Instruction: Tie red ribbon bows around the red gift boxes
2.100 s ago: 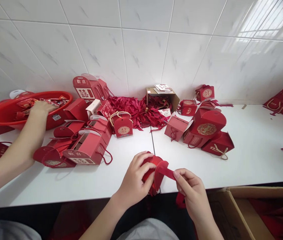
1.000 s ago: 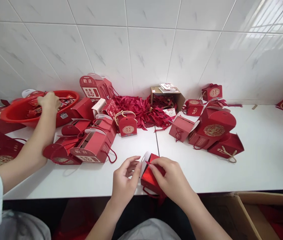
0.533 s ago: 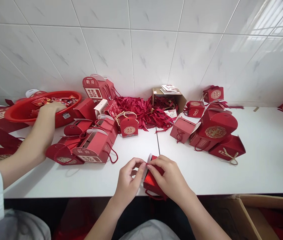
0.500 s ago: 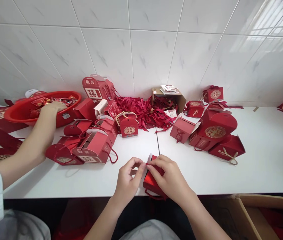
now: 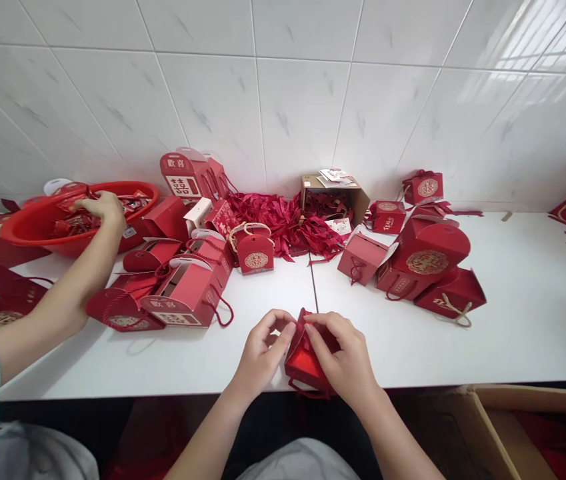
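A: ok so where's the red box (image 5: 307,375) sitting vs the fingers?

B: right at the near edge of the worktop (image 5: 403,353), between the left hand (image 5: 259,357) and the right hand (image 5: 347,360). Both sets of fingertips are at its top flap, almost meeting, pinching a bit of red ribbon (image 5: 305,339). The box body and its cord loop sit just below the fingertips. Other fingers curl loosely.

A: and past that?

B: stacked red boxes (image 5: 183,293) to the left, another cluster (image 5: 425,247) to the right. Further back left, a co-worker's hand (image 5: 105,205) is over a red basin (image 5: 23,232) of small packets, can't tell what it's gripping. Then a ribbon heap (image 5: 270,215) near the tiled wall (image 5: 307,113).
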`<state>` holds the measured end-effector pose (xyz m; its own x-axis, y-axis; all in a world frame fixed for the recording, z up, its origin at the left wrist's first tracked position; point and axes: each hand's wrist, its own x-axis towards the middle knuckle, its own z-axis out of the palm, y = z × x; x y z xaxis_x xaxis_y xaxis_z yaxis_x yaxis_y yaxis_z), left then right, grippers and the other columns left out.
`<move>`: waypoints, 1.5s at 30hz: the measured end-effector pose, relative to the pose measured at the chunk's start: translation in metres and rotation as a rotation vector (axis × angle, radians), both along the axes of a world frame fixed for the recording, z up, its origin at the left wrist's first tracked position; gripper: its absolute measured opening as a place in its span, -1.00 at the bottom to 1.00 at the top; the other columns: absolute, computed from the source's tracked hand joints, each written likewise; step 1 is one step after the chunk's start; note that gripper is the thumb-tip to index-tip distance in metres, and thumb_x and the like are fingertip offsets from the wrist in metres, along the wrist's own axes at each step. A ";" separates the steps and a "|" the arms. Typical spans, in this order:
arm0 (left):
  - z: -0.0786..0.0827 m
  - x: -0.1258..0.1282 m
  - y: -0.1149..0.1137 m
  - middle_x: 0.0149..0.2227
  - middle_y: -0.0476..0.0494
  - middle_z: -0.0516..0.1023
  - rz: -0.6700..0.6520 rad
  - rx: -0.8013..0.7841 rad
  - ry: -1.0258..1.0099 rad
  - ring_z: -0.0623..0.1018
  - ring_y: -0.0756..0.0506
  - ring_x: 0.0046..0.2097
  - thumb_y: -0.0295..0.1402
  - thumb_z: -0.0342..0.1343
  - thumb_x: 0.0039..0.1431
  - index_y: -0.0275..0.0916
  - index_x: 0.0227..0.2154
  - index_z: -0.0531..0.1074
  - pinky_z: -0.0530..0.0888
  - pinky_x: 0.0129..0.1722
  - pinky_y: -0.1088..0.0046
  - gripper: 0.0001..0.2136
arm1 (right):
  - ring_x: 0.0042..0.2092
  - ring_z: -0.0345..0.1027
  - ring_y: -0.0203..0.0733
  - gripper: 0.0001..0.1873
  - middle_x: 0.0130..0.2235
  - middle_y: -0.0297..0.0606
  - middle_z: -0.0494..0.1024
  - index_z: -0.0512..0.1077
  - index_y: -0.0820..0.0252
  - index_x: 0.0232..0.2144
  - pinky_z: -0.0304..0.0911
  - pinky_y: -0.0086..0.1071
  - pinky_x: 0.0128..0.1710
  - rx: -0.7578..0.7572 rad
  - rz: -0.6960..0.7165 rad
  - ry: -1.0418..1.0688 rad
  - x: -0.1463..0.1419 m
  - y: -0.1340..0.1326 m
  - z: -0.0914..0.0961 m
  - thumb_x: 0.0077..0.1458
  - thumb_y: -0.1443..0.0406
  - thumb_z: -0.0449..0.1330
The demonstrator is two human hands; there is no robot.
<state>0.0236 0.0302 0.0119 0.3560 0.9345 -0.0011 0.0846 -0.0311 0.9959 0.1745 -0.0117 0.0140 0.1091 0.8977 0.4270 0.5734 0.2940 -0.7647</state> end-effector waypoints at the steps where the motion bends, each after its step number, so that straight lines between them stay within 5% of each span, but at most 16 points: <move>1: 0.002 0.002 0.001 -0.37 -0.01 0.41 -0.004 0.015 0.009 0.41 0.03 -0.38 -0.19 0.08 0.17 -0.23 -0.34 0.38 0.39 -0.40 0.55 -0.81 | -0.29 0.43 -0.17 -0.86 -0.31 -0.24 0.58 0.45 0.16 -0.25 0.28 -0.25 -0.24 0.005 -0.003 -0.002 -0.002 0.000 0.000 0.20 0.33 0.08; 6: -0.003 0.005 0.007 -0.45 -0.01 0.41 -0.008 0.101 0.148 0.41 0.03 -0.44 -0.19 0.05 0.17 -0.25 -0.43 0.35 0.39 -0.46 0.55 -0.78 | -0.27 0.41 -0.17 -0.87 -0.31 -0.23 0.56 0.43 0.15 -0.23 0.30 -0.27 -0.25 0.073 0.004 0.053 -0.002 -0.003 0.001 0.20 0.32 0.09; 11: -0.031 -0.024 0.023 -0.51 -0.07 0.39 0.182 0.247 0.486 0.40 -0.09 -0.41 -0.31 0.08 0.06 -0.23 -0.57 0.34 0.39 -0.38 0.38 -0.83 | -0.14 0.38 -0.13 -0.83 -0.20 -0.18 0.48 0.41 0.15 -0.16 0.31 -0.22 -0.14 0.162 -0.129 0.157 0.021 -0.021 -0.011 0.19 0.32 0.09; 16: -0.036 -0.042 0.032 -0.33 -0.17 0.41 0.339 0.328 0.533 0.42 -0.22 -0.16 -0.40 0.04 0.03 -0.21 -0.43 0.36 0.36 -0.09 0.15 -0.97 | -0.05 0.40 -0.08 -0.76 -0.10 -0.11 0.50 0.40 0.17 -0.12 0.36 -0.20 -0.09 -0.121 -0.160 0.351 0.036 -0.042 -0.041 0.21 0.20 0.08; 18: -0.029 -0.032 0.029 -0.21 -0.17 0.42 0.267 0.334 0.461 0.43 -0.18 -0.09 -0.32 0.02 0.13 -0.20 -0.29 0.36 0.37 -0.05 0.23 -0.88 | 0.01 0.38 -0.07 -0.68 -0.01 -0.08 0.47 0.36 0.16 -0.03 0.34 -0.17 -0.01 -0.219 -0.109 0.408 0.033 -0.044 -0.046 0.22 0.17 0.06; 21: -0.020 -0.013 0.020 -0.24 -0.09 0.41 0.030 0.237 0.280 0.47 -0.06 -0.22 -0.21 -0.03 0.22 -0.18 -0.29 0.30 0.43 -0.25 0.45 -0.84 | 0.02 0.37 -0.08 -0.59 0.04 -0.06 0.43 0.30 0.17 0.05 0.33 -0.18 -0.01 -0.275 -0.088 0.429 0.023 -0.040 -0.046 0.20 0.13 0.08; 24: -0.020 -0.005 0.014 -0.41 0.02 0.31 -0.039 0.184 0.234 0.37 0.02 -0.40 -0.18 -0.02 0.23 -0.19 -0.42 0.24 0.34 -0.43 0.54 -0.79 | -0.25 0.41 -0.19 -0.62 -0.15 -0.14 0.49 0.34 0.20 -0.06 0.37 -0.31 -0.25 -0.306 -0.152 0.409 0.018 -0.029 -0.043 0.16 0.09 0.11; 27: -0.024 -0.012 0.015 -0.52 0.07 0.22 -0.018 0.170 0.277 0.28 0.02 -0.46 -0.17 -0.03 0.23 -0.21 -0.51 0.22 0.28 -0.44 0.54 -0.73 | -0.54 0.16 -0.34 -0.67 -0.53 -0.44 0.30 0.31 0.19 -0.22 0.16 -0.44 -0.52 -0.350 -0.101 0.481 0.020 -0.019 -0.042 0.12 0.06 0.16; 32: -0.022 -0.034 0.024 -0.54 0.02 0.31 0.004 0.205 0.337 0.35 -0.01 -0.44 -0.15 0.02 0.17 -0.23 -0.60 0.28 0.32 -0.38 0.50 -0.67 | -0.59 -0.11 -0.41 -0.66 -0.63 -0.61 0.01 0.23 0.17 -0.25 -0.08 -0.49 -0.56 -0.379 0.055 0.650 0.039 -0.008 -0.036 0.10 0.06 0.18; 41: -0.030 -0.057 0.030 -0.54 0.01 0.38 0.107 0.312 0.472 0.40 -0.02 -0.45 -0.15 0.08 0.13 -0.22 -0.61 0.34 0.35 -0.38 0.50 -0.70 | -0.54 0.03 -0.36 -0.73 -0.57 -0.50 0.15 0.27 0.15 -0.38 0.05 -0.44 -0.53 -0.251 -0.050 0.240 0.073 0.006 -0.018 0.08 0.10 0.20; 45: -0.033 -0.057 0.025 -0.36 -0.08 0.42 0.425 0.530 0.536 0.44 -0.10 -0.27 -0.19 0.12 0.10 -0.20 -0.46 0.41 0.38 -0.21 0.39 -0.81 | -0.44 0.17 -0.29 -0.68 -0.48 -0.39 0.24 0.18 0.13 -0.54 0.18 -0.40 -0.42 -0.155 -0.159 0.028 0.070 -0.001 -0.021 0.14 0.13 0.14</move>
<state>-0.0331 0.0551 -0.0211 0.0524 0.9128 0.4050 0.6482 -0.3396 0.6816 0.2445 -0.0129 -0.0073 0.2644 0.9229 0.2799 0.5808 0.0793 -0.8101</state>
